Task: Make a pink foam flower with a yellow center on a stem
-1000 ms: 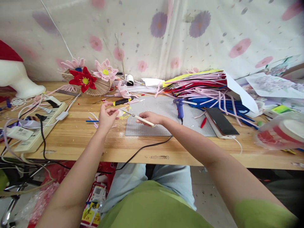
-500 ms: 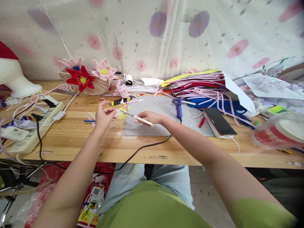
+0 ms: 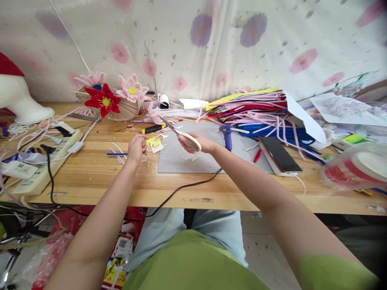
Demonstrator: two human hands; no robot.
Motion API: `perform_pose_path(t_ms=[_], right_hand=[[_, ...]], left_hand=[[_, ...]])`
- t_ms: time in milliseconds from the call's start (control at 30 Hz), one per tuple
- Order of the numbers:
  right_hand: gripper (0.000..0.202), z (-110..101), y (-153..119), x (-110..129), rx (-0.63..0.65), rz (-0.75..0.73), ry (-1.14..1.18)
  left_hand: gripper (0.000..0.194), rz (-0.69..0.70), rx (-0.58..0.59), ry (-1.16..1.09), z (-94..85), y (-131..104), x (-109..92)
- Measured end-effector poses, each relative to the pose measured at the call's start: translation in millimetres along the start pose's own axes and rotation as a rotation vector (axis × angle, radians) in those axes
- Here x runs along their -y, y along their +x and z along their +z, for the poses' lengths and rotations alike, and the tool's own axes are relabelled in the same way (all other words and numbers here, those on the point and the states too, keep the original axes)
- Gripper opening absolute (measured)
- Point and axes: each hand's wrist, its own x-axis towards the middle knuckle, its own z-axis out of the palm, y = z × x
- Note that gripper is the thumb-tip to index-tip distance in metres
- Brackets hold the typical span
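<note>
My right hand [image 3: 193, 143] grips a pair of scissors [image 3: 192, 141] by the white handles, above the grey cutting mat [image 3: 175, 163]. Their metal blades point up and to the left, away from my left hand. Left of the mat, my left hand [image 3: 138, 148] is closed with its fingers curled in; whatever is inside them is hidden. Just beside it on the wood lie white and yellow paper scraps [image 3: 157, 146]. A blue strip [image 3: 116, 154] and short pink pieces lie on its other side. Behind it rests a yellow-and-black cutter [image 3: 152, 129].
A purple glue gun [image 3: 226, 137] lies on the mat, its black cord running to the front edge. To the right are a phone [image 3: 280, 154] and bundled pipe cleaners [image 3: 254, 106]. A power strip [image 3: 45, 165] and fluffy flowers [image 3: 104, 100] occupy the left.
The scissors have swung away from my left hand, blades now higher. My left hand has curled closed, and the small white piece seen in its fingers no longer shows there.
</note>
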Motion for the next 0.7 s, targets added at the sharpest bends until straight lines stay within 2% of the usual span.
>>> perform_pose_path(t_ms=[100,167,267,400,533,700], right_hand=[[0.042,-5.6,-4.3,1.3,-0.024,-0.023,0.001],[0.041,-8.5,-5.8,-0.6,-0.034,-0.022,0.015],[0.040,-10.4,-5.9,-5.7,-0.043,-0.014,0.033],[0.041,-10.9,-4.6,-11.9,-0.040,-0.002,0.025],[0.040,-13.7,-4.8,-15.1,-0.041,-0.012,0.039],[0.037,-17.6,-8.7,-14.8,-0.075,-0.045,0.068]], left_hand=[[0.018,0.093,0.047,0.493,1.0,3.5,11.3],[0.026,0.142,0.133,0.858,1.1,7.0,20.2],[0.032,0.134,0.238,1.114,3.4,12.3,29.8],[0.030,0.130,0.287,1.176,8.4,16.4,28.1],[0.024,0.163,0.267,1.136,11.4,23.6,17.5],[0.025,0.193,0.251,0.997,23.4,58.0,4.9]])
